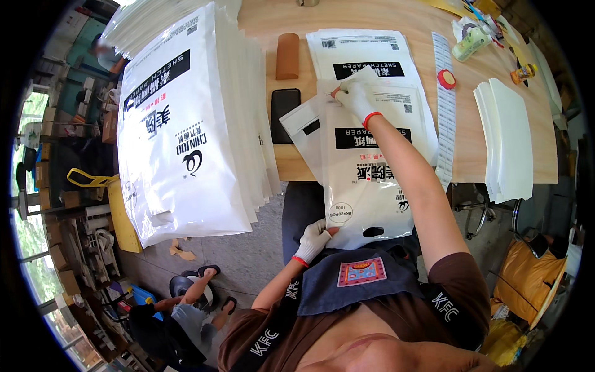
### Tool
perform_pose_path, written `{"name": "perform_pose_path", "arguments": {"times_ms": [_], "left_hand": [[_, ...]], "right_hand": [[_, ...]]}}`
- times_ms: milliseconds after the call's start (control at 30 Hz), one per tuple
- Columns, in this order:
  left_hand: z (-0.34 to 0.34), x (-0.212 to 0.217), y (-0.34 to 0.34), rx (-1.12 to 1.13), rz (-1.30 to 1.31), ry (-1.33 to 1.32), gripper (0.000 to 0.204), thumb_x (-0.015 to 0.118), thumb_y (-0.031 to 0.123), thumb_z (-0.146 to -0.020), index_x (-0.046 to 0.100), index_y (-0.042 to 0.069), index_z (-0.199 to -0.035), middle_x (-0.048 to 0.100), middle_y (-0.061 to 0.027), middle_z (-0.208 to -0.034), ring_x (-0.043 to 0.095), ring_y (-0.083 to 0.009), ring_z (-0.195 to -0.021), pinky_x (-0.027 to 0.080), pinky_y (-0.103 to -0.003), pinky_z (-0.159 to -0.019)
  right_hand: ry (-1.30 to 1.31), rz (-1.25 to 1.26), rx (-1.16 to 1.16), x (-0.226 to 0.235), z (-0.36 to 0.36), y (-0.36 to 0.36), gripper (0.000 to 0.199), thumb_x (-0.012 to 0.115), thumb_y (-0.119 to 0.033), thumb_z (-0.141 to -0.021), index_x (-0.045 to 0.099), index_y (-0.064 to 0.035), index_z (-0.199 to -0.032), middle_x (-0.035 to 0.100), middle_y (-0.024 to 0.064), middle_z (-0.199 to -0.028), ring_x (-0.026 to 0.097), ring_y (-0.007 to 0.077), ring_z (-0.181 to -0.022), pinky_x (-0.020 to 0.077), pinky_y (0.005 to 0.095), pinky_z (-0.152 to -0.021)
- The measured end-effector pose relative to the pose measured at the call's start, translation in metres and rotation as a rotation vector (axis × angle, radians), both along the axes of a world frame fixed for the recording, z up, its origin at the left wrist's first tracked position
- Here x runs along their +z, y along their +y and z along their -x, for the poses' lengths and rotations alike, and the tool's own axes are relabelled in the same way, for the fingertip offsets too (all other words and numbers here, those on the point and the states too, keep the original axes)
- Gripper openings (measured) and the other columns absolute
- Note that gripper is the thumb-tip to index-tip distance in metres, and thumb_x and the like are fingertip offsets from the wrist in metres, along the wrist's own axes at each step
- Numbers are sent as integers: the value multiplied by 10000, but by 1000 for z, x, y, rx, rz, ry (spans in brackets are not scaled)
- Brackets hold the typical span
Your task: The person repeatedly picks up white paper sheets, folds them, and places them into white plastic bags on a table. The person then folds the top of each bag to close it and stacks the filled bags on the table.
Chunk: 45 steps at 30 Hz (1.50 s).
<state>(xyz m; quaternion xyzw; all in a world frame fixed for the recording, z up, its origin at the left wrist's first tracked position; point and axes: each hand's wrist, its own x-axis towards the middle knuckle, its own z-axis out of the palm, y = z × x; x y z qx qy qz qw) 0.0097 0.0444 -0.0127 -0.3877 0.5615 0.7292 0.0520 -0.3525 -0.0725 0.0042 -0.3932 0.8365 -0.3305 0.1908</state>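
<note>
A clear plastic bag of sketch paper [365, 204] with black printed labels lies in front of me, its near end with the oval handle hole hanging over the table edge above my lap. My left hand [314, 241], in a white glove with bare fingertips, pinches the bag's near left edge. At the far end my right hand [357, 97], gloved the same way, is closed at the bag's top left, thumb and finger together on the plastic. Beneath it lies a stack of similar bags [359, 44]. A small white sheet with a black mark [299, 119] sticks out at the left.
A tall pile of filled paper bags [186, 124] stands at the left. Near it lie a black phone [286, 111] and a brown block [287, 57]. To the right are a clear ruler [442, 124], a red round knob [446, 79] and white sheets [505, 136]. Another person [180, 322] sits lower left.
</note>
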Motion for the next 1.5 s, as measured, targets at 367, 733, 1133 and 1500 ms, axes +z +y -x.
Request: {"name": "perform_pose_path", "arguments": {"times_ms": [367,733,1133,1500], "left_hand": [[-6,26,-5,43,9,196,431,637,177,-878,516,-12,-1246,641,-44,-1054,568,-87,-915,451,-230,-800],[19,151,-48,39,281,372,467,596,152,-890,464,-5,-1310,620,-80,-1102,572,-120,-993,443,-268,-876],[-83,275,-163,1160,1082,837,147,520,141,-936,505,32,-1034,517,-18,-943,494,-88,-869,409,-220,-776],[-144,74,-163,1232,1171,324,396,486,311,-962,468,-13,-1188,523,-137,-1143,518,-208,-1053,409,-367,-954]], "right_hand": [[-298,377,9,20,-3,80,281,561,-244,-897,602,-25,-1068,629,106,-918,592,198,-855,455,303,-773],[-1011,22,-185,0,-133,350,416,538,-303,-938,546,30,-1186,661,68,-1007,613,149,-929,484,305,-813],[-952,512,383,168,-163,47,332,585,-326,-910,641,2,-919,589,-15,-721,510,71,-611,407,251,-539],[-270,462,321,118,-108,29,270,580,-327,-883,628,-77,-974,656,87,-821,602,139,-704,479,314,-646]]}}
